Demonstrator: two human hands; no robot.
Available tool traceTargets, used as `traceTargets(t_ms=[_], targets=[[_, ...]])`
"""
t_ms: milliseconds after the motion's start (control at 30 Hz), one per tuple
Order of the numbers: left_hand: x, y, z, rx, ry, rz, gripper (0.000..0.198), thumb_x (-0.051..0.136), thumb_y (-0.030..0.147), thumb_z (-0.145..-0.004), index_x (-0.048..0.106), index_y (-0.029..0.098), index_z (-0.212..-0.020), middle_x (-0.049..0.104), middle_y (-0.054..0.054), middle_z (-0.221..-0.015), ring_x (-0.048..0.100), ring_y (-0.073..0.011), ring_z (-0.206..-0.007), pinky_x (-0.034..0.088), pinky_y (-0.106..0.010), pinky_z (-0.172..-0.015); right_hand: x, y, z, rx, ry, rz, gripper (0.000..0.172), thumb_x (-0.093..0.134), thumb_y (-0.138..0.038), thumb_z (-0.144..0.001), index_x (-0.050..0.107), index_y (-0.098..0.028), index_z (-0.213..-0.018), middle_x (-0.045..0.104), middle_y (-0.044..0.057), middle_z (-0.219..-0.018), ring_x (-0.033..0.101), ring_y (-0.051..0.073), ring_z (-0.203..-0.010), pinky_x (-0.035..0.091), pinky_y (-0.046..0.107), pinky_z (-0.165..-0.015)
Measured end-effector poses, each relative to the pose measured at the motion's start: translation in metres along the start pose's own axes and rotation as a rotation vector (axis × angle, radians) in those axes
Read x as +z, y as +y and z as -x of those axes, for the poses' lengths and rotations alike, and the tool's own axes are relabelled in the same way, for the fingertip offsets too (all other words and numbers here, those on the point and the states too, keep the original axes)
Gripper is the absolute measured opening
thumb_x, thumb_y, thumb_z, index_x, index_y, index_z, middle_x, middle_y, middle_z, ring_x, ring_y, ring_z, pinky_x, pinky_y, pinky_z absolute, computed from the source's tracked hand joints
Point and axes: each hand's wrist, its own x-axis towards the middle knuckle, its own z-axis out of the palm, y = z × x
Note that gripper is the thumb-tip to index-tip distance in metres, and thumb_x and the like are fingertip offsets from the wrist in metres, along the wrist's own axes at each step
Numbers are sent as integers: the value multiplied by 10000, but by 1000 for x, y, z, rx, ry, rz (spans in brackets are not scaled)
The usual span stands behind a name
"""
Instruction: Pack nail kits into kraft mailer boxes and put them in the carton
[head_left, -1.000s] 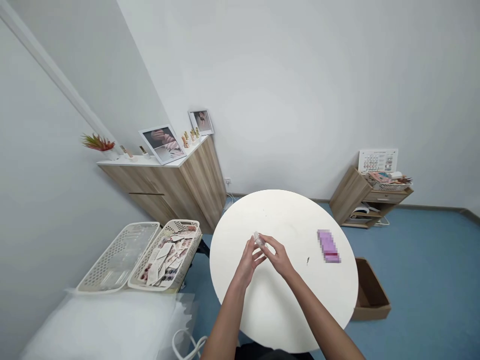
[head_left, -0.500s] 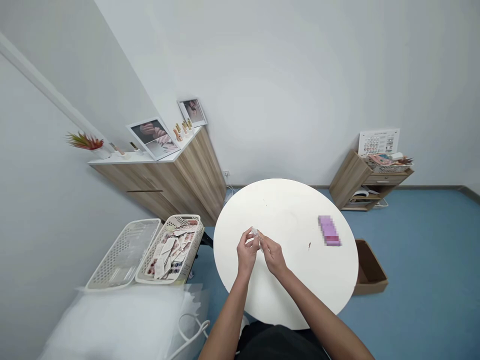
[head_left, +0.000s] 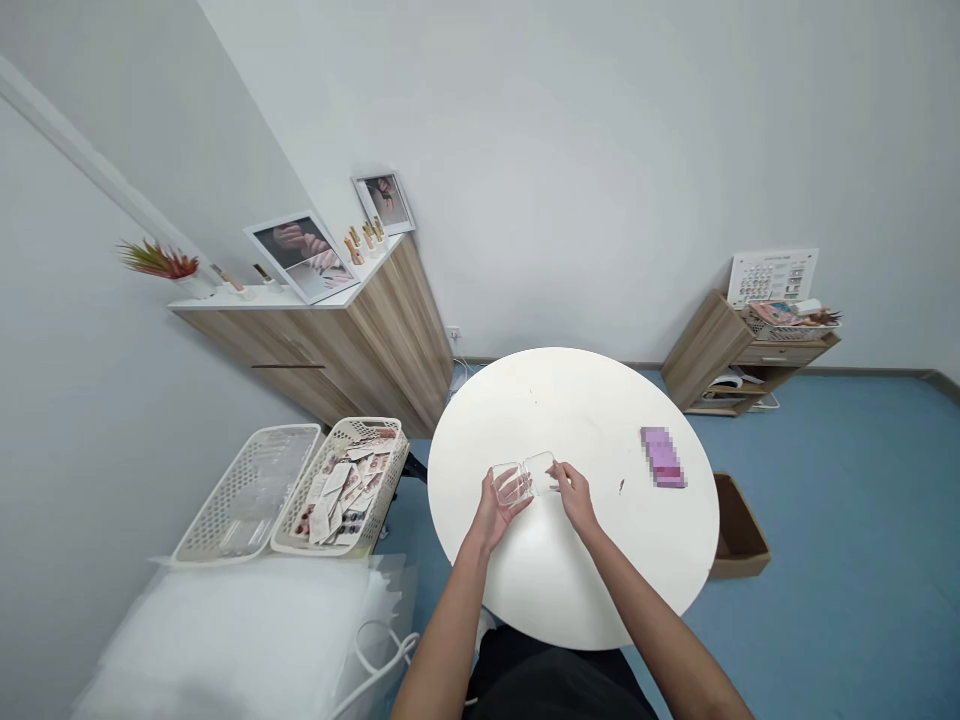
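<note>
A clear plastic hinged case (head_left: pixel 537 463) is held unfolded above the round white table (head_left: pixel 570 590). My left hand (head_left: pixel 495 510) is closed round one half, its fingers visible through the clear plastic. With thumb and fingers, my right hand (head_left: pixel 576 495) pinches the outer edge of the other half. Nothing can be made out inside the case. To the right on the tabletop lies a purple item (head_left: pixel 661 457), blurred by pixelation. A small dark reddish piece (head_left: pixel 622 486) lies between it and my right hand.
At left, a white basket (head_left: pixel 403 470) holds printed cards, beside another basket (head_left: pixel 196 535) with clear plastic pieces. White sheeting (head_left: pixel 240 630) lies in front of them. A cardboard box (head_left: pixel 739 568) stands right of the table. Wooden cabinets (head_left: pixel 397 330) stand behind at left, and a smaller one at right.
The clear case has unfolded into two halves. My hands, close together before, have drawn apart, the right one moving right. The camera view has shifted slightly.
</note>
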Motion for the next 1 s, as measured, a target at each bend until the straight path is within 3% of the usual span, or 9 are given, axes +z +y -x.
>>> traceTargets(t_ms=[133,267,333,500,633,700,833,900,1000], targets=[[-25,-27,-19,-157,163,71,608,404,645,-910,544,140,-1218,573,-183,-1311,618,-263,-1143,517,-450,-967,-7,37,-9,195,35,14,552,521,-706,-771,645,-169,-739,704,97,-767,678,208,-698,565,314,-588],[-49,-46,-26,-181,375,-3,584,360,619,-935,497,170,-1282,499,-173,-1399,521,-250,-1276,511,-406,-973,-11,67,-12,286,60,46,512,550,-673,-750,636,-171,-703,690,90,-687,676,195,-642,550,292,-564],[-60,-52,-26,-160,408,-45,577,365,605,-937,485,184,-1313,468,-169,-1434,473,-246,-1324,487,-394,-1001,-13,78,-14,319,52,70,496,567,-660,-734,635,-171,-689,688,91,-674,666,194,-622,542,299,-559],[-76,-51,-14,-26,417,-224,547,487,588,-893,527,215,-1292,423,-161,-1480,420,-254,-1366,436,-393,-1048,-22,98,-24,309,5,249,452,503,-605,-771,652,-182,-718,692,93,-718,651,224,-671,516,336,-610],[-86,-29,8,259,482,-385,473,593,550,-826,637,183,-1122,560,-174,-1333,539,-279,-1237,467,-427,-1002,-19,102,-36,96,143,684,439,425,-506,-822,680,-155,-890,673,176,-952,614,312,-933,458,403,-784],[-94,-11,25,448,568,-517,400,566,510,-836,667,183,-1043,637,-148,-1191,597,-268,-1126,484,-438,-969,-6,98,-42,-10,187,805,458,405,-452,-839,655,-120,-1032,624,217,-1077,547,348,-1061,410,432,-867],[-122,28,67,783,831,-824,305,472,404,-882,678,217,-1006,635,-104,-1097,584,-254,-1092,460,-430,-988,50,78,-49,-203,70,832,478,382,-421,-872,581,-113,-1179,565,203,-1172,466,354,-1124,362,443,-931],[-142,45,87,871,976,-947,305,441,355,-895,670,224,-1048,601,-113,-1152,538,-260,-1168,412,-434,-1042,86,64,-48,-303,-8,799,484,373,-432,-889,554,-120,-1212,550,191,-1191,449,341,-1131,355,446,-949],[-177,65,111,864,1137,-1126,362,414,312,-909,617,213,-1192,520,-137,-1318,433,-276,-1302,318,-474,-1114,144,45,-43,-445,-125,750,464,361,-433,-913,526,-146,-1240,548,164,-1197,445,315,-1131,351,453,-966]])
